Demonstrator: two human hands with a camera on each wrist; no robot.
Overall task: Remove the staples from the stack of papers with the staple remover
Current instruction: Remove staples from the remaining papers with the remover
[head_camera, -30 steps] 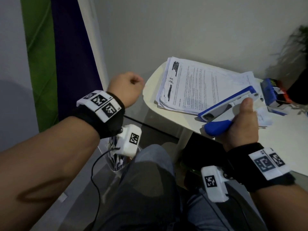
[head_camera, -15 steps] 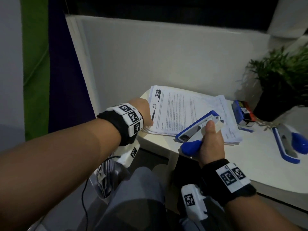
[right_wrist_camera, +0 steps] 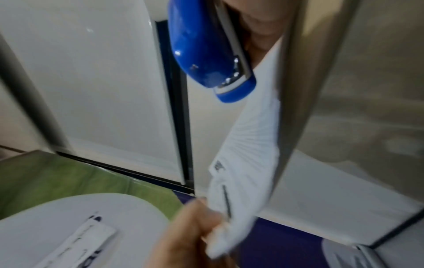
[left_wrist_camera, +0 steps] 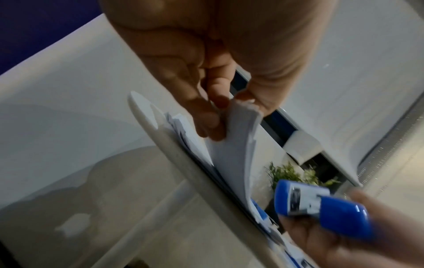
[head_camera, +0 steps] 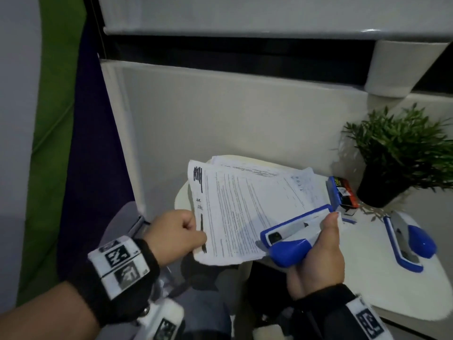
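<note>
White paper fills the middle of my head view: the stack of papers (head_camera: 235, 207) lies on the small pale table (head_camera: 382, 285), its near-left corner hanging past the rounded table edge. My left hand (head_camera: 175, 235) pinches that overhanging corner; in the left wrist view the thumb and curled fingers (left_wrist_camera: 206, 119) lift a bundle of sheets up off the pile, with a gap open beneath. My right hand (head_camera: 316, 261) is clenched around the blue and white staple remover (head_camera: 291, 234), thumb laid along its top, nose pointing left and held over the near-right edge of the stack; I cannot tell whether it touches the paper.

To the right on the table lie a second blue and white stapler (head_camera: 409, 239), well apart from my hands, and a small staple box (head_camera: 342, 192) just beside the far-right corner of the papers. A potted plant (head_camera: 397, 153) stands at the far right. A pale wall panel (head_camera: 232, 119) rises close behind the table. The open room lies on the near side, past the table's near edge, over my lap.
</note>
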